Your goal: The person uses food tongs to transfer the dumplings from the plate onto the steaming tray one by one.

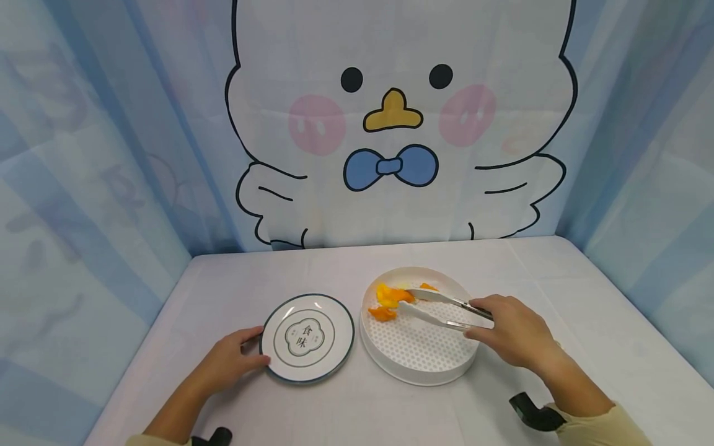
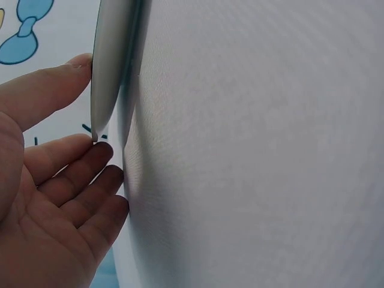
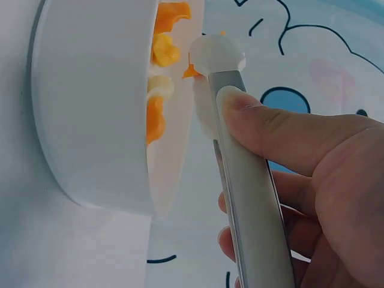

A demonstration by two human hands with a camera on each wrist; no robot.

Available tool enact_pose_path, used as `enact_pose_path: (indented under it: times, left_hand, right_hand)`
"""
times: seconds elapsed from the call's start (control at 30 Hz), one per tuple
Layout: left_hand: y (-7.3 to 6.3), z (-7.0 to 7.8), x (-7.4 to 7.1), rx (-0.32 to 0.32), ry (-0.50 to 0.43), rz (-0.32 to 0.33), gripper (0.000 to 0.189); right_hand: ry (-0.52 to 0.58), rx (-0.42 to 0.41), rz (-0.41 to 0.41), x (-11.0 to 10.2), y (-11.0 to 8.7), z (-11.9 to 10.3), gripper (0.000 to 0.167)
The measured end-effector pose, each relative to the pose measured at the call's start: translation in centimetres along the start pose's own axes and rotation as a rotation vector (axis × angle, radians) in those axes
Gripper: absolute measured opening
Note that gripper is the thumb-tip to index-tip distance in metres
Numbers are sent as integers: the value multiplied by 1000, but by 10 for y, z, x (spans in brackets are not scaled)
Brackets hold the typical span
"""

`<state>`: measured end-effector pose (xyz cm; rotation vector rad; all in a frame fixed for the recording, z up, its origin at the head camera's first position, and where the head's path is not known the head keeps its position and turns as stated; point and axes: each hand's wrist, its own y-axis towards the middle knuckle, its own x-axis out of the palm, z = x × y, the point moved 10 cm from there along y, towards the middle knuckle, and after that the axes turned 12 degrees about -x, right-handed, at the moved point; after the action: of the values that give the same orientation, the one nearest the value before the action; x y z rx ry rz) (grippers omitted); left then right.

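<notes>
A white plate with a dark rim and printed characters lies left of a round white container with a dotted floor. My left hand touches the plate's left rim with thumb and fingertips spread along it; the left wrist view shows the fingers loosely extended at the edge. Tongs with metal arms and whitish tips are held in my right hand, thumb on one arm. Their tips are inside the container, at the yellow and orange pieces near its left side. Whether they pinch a piece, I cannot tell.
A white cloth covers the table. Behind it hangs a backdrop with a cartoon figure and blue bow tie; blue curtains flank both sides. Black wrist mounts sit at both sleeves.
</notes>
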<state>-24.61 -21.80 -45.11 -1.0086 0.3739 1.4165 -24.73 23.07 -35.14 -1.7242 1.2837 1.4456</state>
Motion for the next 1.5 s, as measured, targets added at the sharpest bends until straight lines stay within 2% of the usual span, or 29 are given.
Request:
enact_pose_path:
  times: [0.5,1.17,1.5]
  left_hand:
    - [2,-1,0,8,-2,0,76]
    - [0,-2,1,-9,-2,-7,76]
    - [0,-2,0,-14,-6,-4,76]
  right_hand:
    - [-10,56,-54,10,-8,17,60]
    - [10,67,-99,26,-8,22,60]
    - [0,69,-87,22,-7,21,62]
